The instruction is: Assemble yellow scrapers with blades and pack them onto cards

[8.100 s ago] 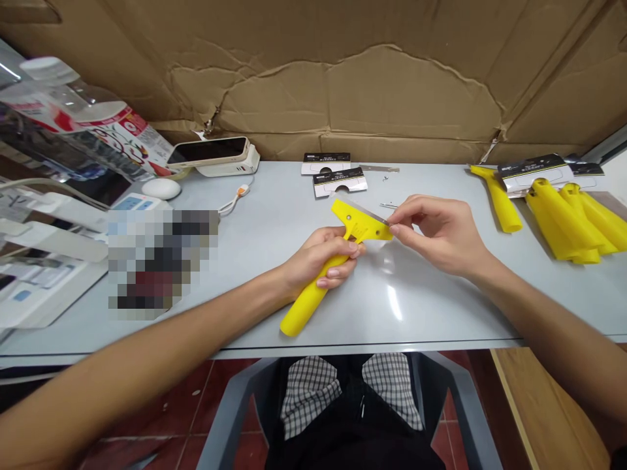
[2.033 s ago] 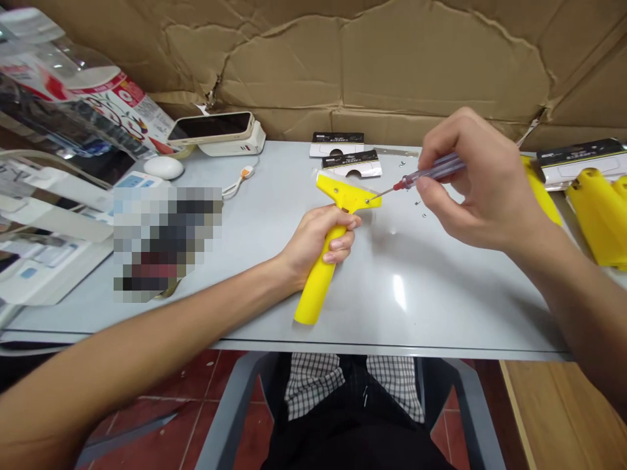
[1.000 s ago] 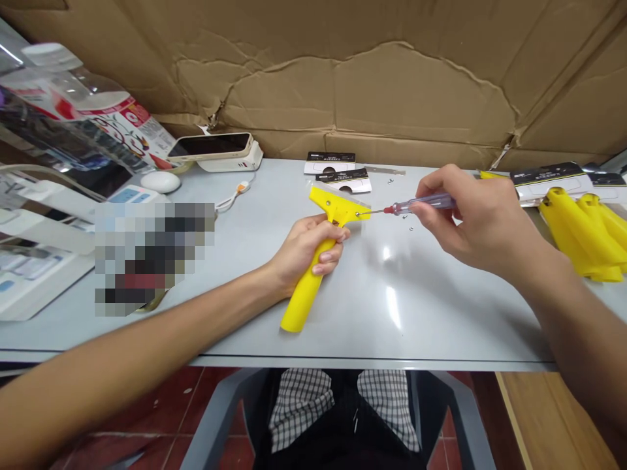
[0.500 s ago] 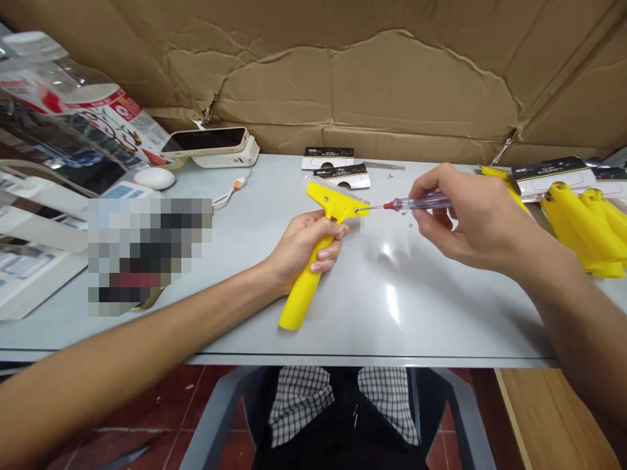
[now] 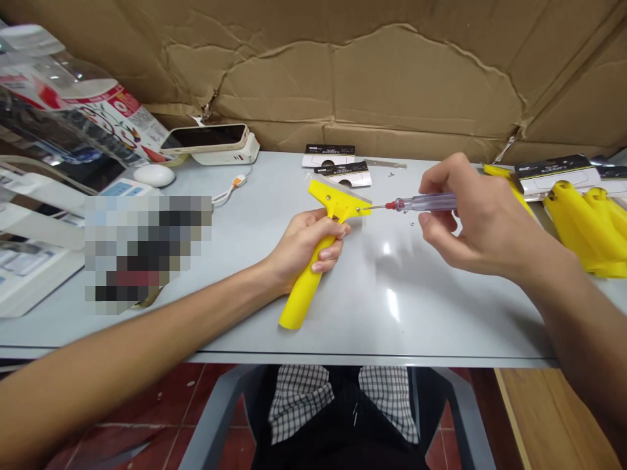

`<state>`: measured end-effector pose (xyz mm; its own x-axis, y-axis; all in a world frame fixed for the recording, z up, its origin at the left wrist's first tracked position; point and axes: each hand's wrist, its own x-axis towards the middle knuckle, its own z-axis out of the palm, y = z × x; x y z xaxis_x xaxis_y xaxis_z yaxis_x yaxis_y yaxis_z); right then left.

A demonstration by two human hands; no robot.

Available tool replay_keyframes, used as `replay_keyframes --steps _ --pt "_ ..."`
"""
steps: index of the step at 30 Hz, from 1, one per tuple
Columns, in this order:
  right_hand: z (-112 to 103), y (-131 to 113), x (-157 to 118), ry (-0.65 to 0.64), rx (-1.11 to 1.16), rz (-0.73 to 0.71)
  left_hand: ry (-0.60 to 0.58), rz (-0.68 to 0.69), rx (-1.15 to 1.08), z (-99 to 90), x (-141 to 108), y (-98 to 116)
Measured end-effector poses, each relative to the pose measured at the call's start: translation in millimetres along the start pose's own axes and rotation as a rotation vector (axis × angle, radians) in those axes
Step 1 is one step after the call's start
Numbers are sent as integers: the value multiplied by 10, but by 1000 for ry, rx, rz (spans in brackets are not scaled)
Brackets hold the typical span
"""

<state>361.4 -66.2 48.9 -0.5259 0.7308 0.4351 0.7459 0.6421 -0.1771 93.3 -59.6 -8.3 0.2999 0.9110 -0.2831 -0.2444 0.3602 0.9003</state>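
My left hand point(image 5: 316, 245) is wrapped round the neck of a yellow scraper point(image 5: 304, 294), whose handle slants down toward the table's front edge. A thin blade point(image 5: 343, 182) runs along the scraper's head, where two screws show. In my right hand point(image 5: 482, 219) is a screwdriver point(image 5: 424, 202) with a clear purple handle and a red collar. Its tip meets the screw point(image 5: 358, 209) at the right end of the scraper head. Loose small screws point(image 5: 391, 175) lie on the table just beyond the screwdriver.
Two black-and-white cards point(image 5: 343, 174) and a metal blade point(image 5: 386, 164) lie behind the scraper. Several yellow handles point(image 5: 580, 228) are piled at right beside packaging point(image 5: 556, 175). On the left are a phone point(image 5: 206, 138), a white mouse point(image 5: 154, 174) and a large bottle point(image 5: 88, 98). Cardboard point(image 5: 372, 85) stands behind.
My right-hand fingers have opened slightly and shifted back along the screwdriver handle. The screwdriver tip stays at the same screw, and my left hand keeps its hold on the scraper.
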Motion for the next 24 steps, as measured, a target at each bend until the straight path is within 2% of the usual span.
replay_keyframes --steps 5,13,20,24 --pt "29 28 -7 26 36 -28 -4 -6 8 -2 1 3" --pt "68 98 33 167 -51 -131 2 -5 10 11 2 11" --pt "7 23 30 42 37 -56 2 3 -2 8 3 12" --pt "40 65 19 69 -2 -51 -15 -8 -5 -10 14 1"
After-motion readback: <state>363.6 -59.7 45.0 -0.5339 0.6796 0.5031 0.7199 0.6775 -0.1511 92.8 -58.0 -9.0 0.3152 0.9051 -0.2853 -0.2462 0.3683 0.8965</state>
